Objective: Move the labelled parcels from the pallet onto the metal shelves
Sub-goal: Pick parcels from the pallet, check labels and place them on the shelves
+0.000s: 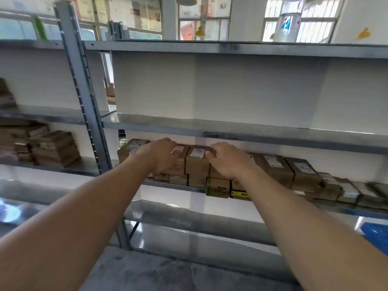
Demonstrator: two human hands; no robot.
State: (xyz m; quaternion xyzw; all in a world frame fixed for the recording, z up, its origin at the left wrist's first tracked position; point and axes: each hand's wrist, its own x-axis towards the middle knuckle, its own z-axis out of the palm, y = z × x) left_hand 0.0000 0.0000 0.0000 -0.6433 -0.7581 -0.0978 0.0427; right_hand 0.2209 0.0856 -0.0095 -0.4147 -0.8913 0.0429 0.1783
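Two hands reach into the frame, the left hand (161, 155) and the right hand (227, 161). The near metal rack (241, 134) shows four shelf levels. Five upright cardboard parcels (197, 162) with white labels can be counted in the top row of the third level; the flatter ones beneath and to the right are too blurred to count.
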